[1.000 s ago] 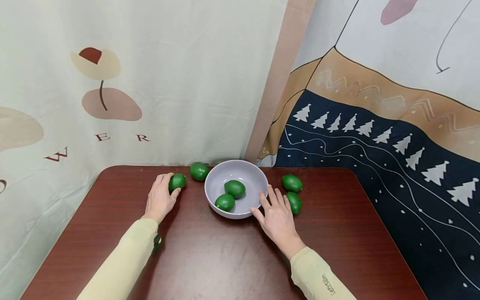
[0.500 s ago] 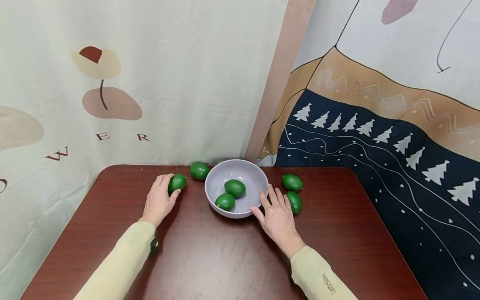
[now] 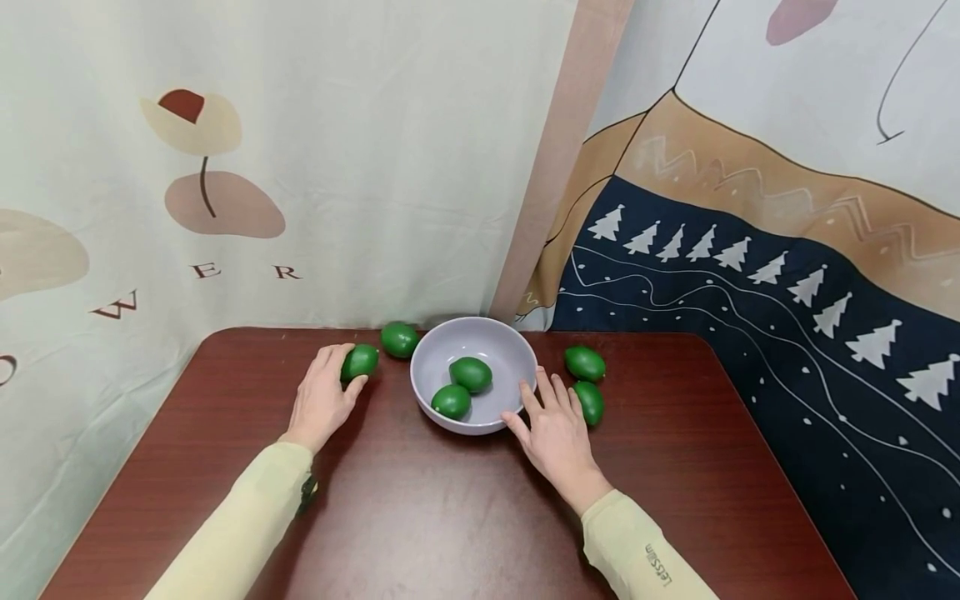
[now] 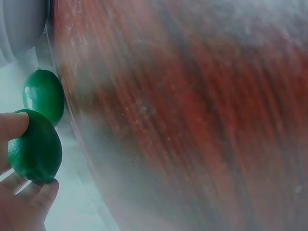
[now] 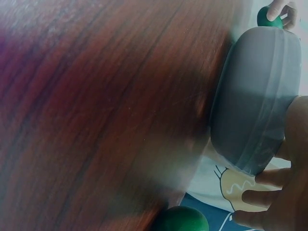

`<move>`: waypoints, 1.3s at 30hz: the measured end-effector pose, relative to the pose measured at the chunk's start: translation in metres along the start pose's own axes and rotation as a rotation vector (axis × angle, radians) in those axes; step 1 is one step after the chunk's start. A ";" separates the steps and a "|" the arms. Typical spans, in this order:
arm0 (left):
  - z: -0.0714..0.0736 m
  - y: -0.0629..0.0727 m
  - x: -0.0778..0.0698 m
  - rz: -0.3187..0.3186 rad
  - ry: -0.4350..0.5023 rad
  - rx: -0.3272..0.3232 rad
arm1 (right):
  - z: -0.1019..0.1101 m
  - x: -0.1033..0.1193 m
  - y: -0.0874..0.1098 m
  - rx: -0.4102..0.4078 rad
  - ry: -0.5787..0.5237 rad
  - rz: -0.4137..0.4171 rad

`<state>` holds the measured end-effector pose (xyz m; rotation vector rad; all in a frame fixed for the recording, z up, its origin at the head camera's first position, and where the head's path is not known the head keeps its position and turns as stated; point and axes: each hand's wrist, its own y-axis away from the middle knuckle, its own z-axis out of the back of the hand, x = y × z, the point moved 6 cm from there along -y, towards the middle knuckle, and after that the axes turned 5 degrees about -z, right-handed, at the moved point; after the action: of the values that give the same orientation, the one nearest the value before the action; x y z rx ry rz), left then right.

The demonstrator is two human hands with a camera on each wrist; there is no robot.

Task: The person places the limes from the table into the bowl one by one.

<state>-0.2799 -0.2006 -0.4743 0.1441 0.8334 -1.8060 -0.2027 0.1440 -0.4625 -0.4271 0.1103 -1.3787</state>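
Observation:
Near the far left of the table, my left hand pinches a green lime between thumb and fingers. In the left wrist view the thumb is on one side of that lime and the fingertips on the other. My right hand lies with spread, fairly straight fingers at the right side of a light purple bowl, thumb and forefinger touching its rim. Two limes rest in the bowl, one behind the other. The right wrist view has the bowl's outer wall beside my fingers.
Another lime sits between the held lime and the bowl, at the table's back edge. Right of the bowl lie two more limes, one farther back, one partly behind my right fingers. Curtains hang behind the brown table.
My left hand has shifted slightly to the right together with the lime it pinches. The right hand and the bowl have kept their places.

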 end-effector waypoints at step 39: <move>0.008 -0.013 -0.047 -0.128 0.037 -0.045 | 0.001 0.001 0.000 -0.001 -0.008 -0.004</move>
<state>-0.2699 -0.1663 -0.4395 0.0970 0.9265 -1.9069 -0.2021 0.1433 -0.4611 -0.4337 0.1035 -1.3813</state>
